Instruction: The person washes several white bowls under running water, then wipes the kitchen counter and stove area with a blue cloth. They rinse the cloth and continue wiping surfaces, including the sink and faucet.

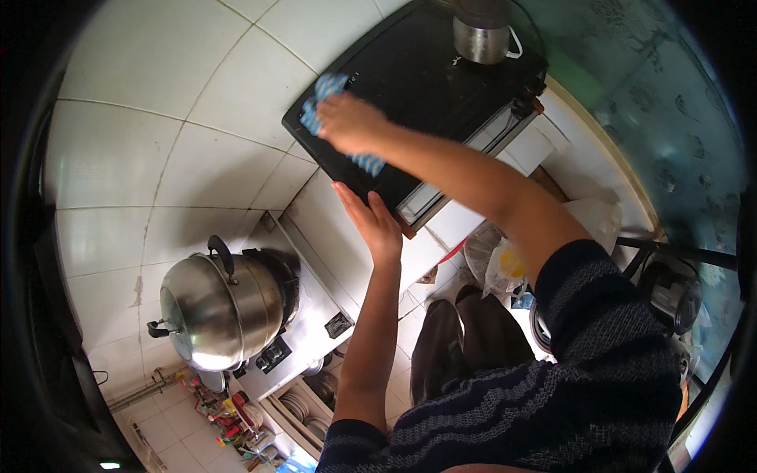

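Observation:
A blue-and-white patterned cloth lies under and around my right hand, which presses it on the black top of a countertop oven. The hand and cloth are somewhat blurred. My left hand rests flat against the oven's near left side, fingers extended, with nothing in it. On the oven's far end stands a steel kettle or pot with a dark upper part and a white handle.
A large domed steel pot with black handles sits on the gas stove at the left. Below it are an open drawer of dishes and several bottles. Plastic bags lie beyond my legs. White wall tiles border the oven.

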